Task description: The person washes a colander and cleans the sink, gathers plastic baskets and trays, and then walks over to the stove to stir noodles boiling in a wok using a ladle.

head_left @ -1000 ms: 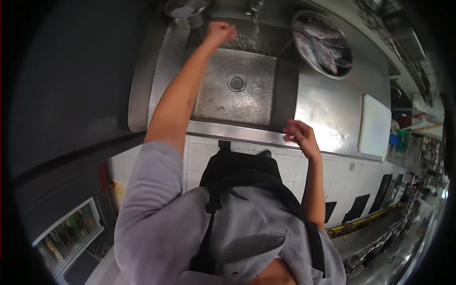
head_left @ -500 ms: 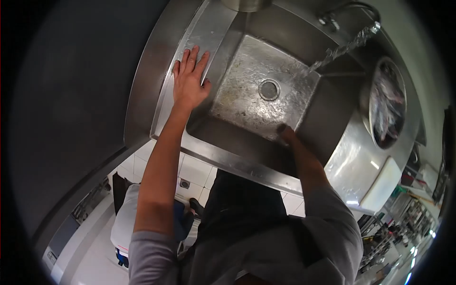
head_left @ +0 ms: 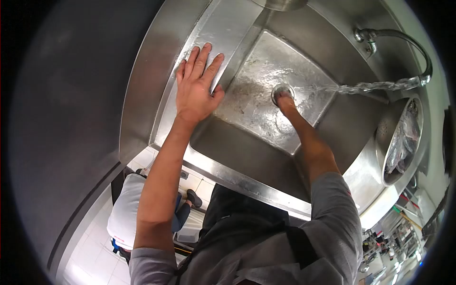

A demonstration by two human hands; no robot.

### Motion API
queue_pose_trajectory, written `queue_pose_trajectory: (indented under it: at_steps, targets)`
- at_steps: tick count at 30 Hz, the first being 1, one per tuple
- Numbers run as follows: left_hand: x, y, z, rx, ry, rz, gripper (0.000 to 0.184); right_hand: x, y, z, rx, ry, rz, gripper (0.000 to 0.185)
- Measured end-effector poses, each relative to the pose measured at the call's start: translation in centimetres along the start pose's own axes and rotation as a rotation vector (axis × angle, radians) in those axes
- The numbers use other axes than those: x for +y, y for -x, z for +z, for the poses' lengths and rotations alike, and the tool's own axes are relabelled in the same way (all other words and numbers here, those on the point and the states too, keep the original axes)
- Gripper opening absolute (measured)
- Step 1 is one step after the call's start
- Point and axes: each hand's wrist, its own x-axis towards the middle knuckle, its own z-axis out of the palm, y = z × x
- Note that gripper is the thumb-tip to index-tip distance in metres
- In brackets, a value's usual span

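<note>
My left hand (head_left: 197, 88) lies flat on the left ledge of the steel sink (head_left: 251, 178), fingers spread and holding nothing. Deep in the basin, my right hand (head_left: 285, 100) reaches down to the round drain (head_left: 277, 89). Its fingertips are over the drain and hard to make out, so what they grip, if anything, is hidden. Water (head_left: 380, 87) pours from the curved faucet (head_left: 422, 52) and spreads over the basin floor close to that hand.
A metal bowl of fish (head_left: 403, 145) stands on the counter right of the sink, near a white board (head_left: 380, 207). Part of a metal pot (head_left: 285, 4) shows at the top edge. Behind at lower left is another person (head_left: 126, 209).
My right hand has moved from the basin's near side to the drain. My left hand stays on the ledge. The view has shifted, showing more of the faucet.
</note>
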Motion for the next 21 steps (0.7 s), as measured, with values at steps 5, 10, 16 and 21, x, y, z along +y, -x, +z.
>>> queue_pose_trajectory:
  at_steps: [5,10,16,21]
  targets:
    - [-0.1,-0.1,-0.1,-0.028,-0.011,-0.001,0.072,-0.7,-1.0,1.1,-0.064,0.161,0.077,0.038]
    - [0.1,0.0,-0.1,-0.011,0.002,-0.007,0.072,-0.6,-3.0,1.7,-0.077,0.162,0.151,0.018]
    - [-0.1,0.0,-0.1,0.006,0.017,0.003,0.072,1.2,-3.2,4.0,0.137,-0.075,0.178,0.014]
    - [-0.5,0.1,0.1,0.004,0.014,0.008,0.073,2.4,-4.0,4.3,0.198,-0.128,0.184,0.017]
